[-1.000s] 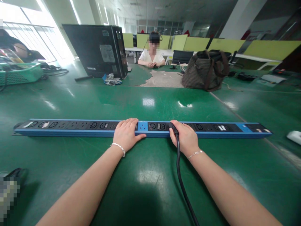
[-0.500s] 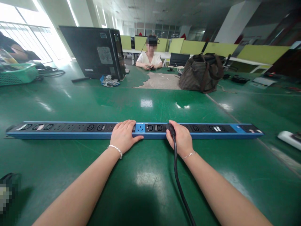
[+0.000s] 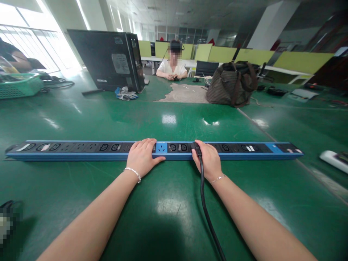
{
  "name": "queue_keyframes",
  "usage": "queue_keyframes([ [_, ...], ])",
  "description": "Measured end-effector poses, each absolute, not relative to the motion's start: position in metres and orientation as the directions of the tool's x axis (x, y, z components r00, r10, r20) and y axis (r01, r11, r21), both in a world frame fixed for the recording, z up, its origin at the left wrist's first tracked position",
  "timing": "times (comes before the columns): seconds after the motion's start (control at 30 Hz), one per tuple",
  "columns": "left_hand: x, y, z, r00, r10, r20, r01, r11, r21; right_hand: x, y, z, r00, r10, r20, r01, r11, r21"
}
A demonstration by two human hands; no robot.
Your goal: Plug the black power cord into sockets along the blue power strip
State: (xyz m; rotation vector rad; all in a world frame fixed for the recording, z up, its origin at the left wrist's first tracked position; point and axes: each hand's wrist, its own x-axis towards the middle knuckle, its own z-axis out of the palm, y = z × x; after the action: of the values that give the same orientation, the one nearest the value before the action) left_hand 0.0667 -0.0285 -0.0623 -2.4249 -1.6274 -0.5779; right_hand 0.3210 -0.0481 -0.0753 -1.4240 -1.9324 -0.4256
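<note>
A long blue and black power strip [image 3: 174, 156] lies across the green table [image 3: 141, 217], its sockets facing up. My left hand [image 3: 143, 155] rests over its middle, fingers wrapped across the top and thumb along the front side, just left of a light blue socket. Further right, my right hand [image 3: 207, 159] grips a black plug [image 3: 197, 149] that sits at a socket; how deep it is in cannot be seen. From the plug a thick black cable [image 3: 204, 203] runs down toward the bottom edge.
Behind are a black computer case [image 3: 108, 61], gloves [image 3: 126, 93], a brown bag [image 3: 231, 85] and a seated person [image 3: 172, 67]. A green basket [image 3: 21, 87] stands at the left, near another person's arm. A white object [image 3: 333, 161] lies at the right.
</note>
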Motion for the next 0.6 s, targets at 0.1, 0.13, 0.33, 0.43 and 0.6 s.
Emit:
queue_keyframes([
  [0.1,0.0665,-0.0285,-0.0625,0.331,0.854,0.401,0.918,-0.389,0.072,0.321,-0.048,-0.0778,-0.154,0.71,0.687,0.929,0.342,-0.145],
  [0.13,0.0665,-0.0285,-0.0625,0.33,0.855,0.4,0.919,-0.387,0.07,0.3211,-0.0479,-0.0784,-0.155,0.713,0.683,0.928,0.342,-0.146],
  [0.33,0.0671,-0.0283,-0.0615,0.327,0.858,0.395,0.918,-0.387,0.082,0.3216,-0.0476,-0.0792,-0.151,0.727,0.67,0.93,0.334,-0.153],
  [0.43,0.0673,-0.0284,-0.0608,0.328,0.858,0.395,0.919,-0.387,0.079,0.3213,-0.0474,-0.0794,-0.155,0.723,0.673,0.931,0.335,-0.146],
  [0.6,0.0671,-0.0278,-0.0608,0.329,0.858,0.393,0.913,-0.396,0.1,0.322,-0.0461,-0.0823,-0.156,0.721,0.675,0.929,0.34,-0.149],
])
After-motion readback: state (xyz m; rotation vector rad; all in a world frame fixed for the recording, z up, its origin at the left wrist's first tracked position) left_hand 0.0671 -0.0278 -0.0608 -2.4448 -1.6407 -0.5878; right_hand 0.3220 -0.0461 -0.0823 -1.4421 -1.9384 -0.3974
